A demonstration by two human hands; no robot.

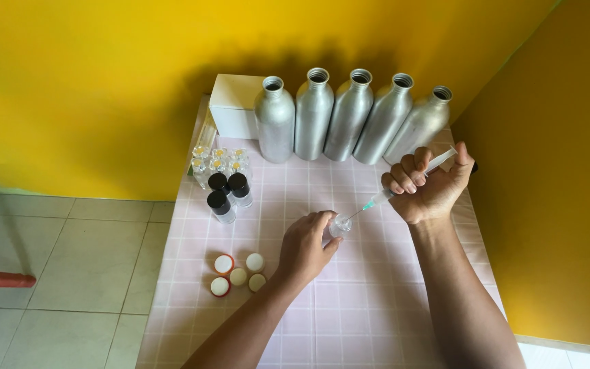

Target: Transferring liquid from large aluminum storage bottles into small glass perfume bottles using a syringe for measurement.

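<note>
Yellow walls meet in a corner behind a narrow counter (377, 307) covered in a pink checked cloth, with grey floor tiles to its left. At the back of the counter five open-necked metal bottles (352, 115) stand in a row, touching one another, beside a white box (233, 106) at their left.

Near the counter's middle, the left hand (305, 246) is curled around a small clear vial (340, 225), steadying it upright on the cloth. The right hand (428, 184) is closed in a fist about a syringe (411, 179), thumb toward the plunger end, the barrel slanting down to the left. Its needle tip sits at the mouth of the vial; whether it goes inside cannot be told.

To the left, a cluster of small glass vials (218, 158) stands just in front of the box, and three of the nearest ones wear black caps (227, 188). Closer to the front edge, five round lids (239, 273) lie together on the cloth, two of them rimmed in orange.
</note>
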